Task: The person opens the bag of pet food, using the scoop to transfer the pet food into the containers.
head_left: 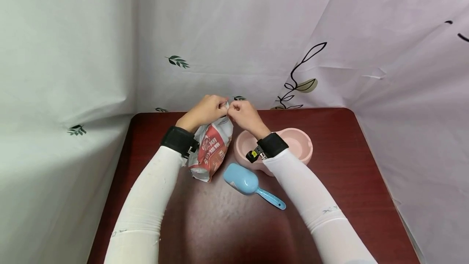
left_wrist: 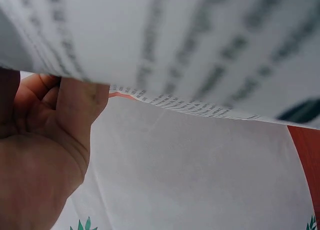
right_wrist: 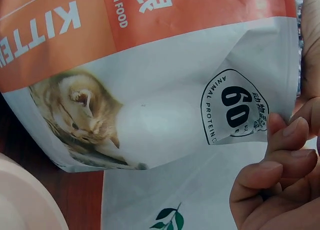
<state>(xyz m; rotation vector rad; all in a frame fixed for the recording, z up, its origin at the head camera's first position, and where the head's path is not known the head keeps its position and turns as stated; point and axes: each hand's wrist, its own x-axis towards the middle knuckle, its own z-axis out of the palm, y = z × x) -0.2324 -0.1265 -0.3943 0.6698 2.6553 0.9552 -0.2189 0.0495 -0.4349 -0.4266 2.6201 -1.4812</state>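
Note:
A white and orange-red bag of kitten food (head_left: 212, 146) stands tilted on the table, its top edge held by both hands. My left hand (head_left: 207, 111) grips the left part of that edge, and my right hand (head_left: 247, 116) pinches it close beside. From the right wrist, the bag (right_wrist: 160, 110) shows a cat picture and a "60" badge, with the fingers of the right hand (right_wrist: 280, 175) curled at its corner. Seen from the left wrist, the printed white back of the bag (left_wrist: 170, 45) hides the fingertips of the left hand (left_wrist: 45, 145).
A pink double bowl (head_left: 303, 144) sits under my right wrist, partly covered by it. In front of the bag lies a light blue scoop (head_left: 242, 179), handle toward the lower right. The dark red table (head_left: 340, 182) meets a white patterned cloth (head_left: 227, 31) behind and at the sides.

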